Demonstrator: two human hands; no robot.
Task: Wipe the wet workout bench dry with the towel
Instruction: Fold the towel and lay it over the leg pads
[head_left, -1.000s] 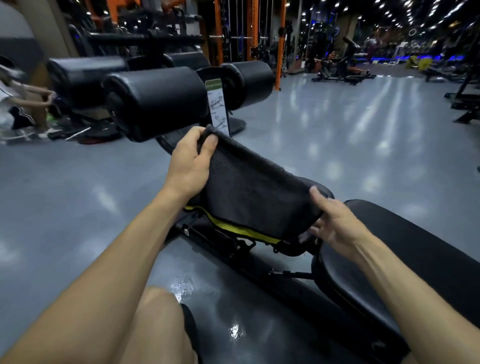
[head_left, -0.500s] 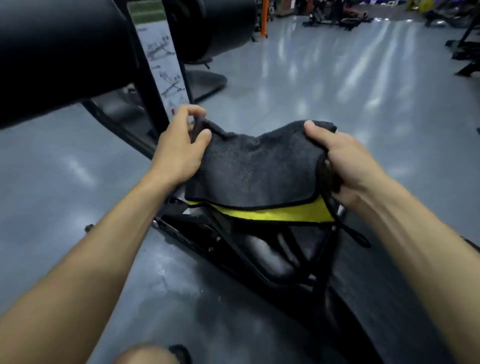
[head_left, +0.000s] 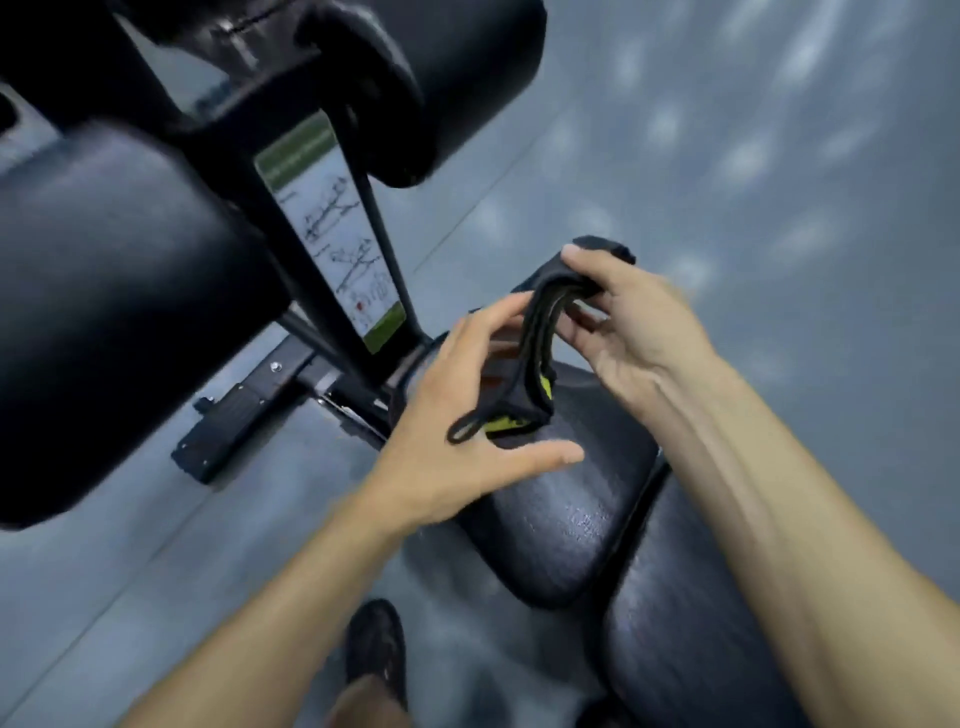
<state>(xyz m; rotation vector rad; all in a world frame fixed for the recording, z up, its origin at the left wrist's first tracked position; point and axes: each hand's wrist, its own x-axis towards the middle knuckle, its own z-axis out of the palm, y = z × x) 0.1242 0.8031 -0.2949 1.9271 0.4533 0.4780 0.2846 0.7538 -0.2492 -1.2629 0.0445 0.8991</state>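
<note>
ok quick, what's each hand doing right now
Left hand: open, fingers spread beside the towel, gripping nothing.
Right hand: holding the folded towel, pinched at its top.

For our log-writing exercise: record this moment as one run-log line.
step: folding towel | right hand: pinches folded towel | left hand: open beside towel | bench seat pad: not yet touched by towel

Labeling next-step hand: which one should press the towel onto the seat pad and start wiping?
Right, probably. The right hand already grips the folded towel directly above the seat pad. The left hand is open beside it, holding nothing.
</note>
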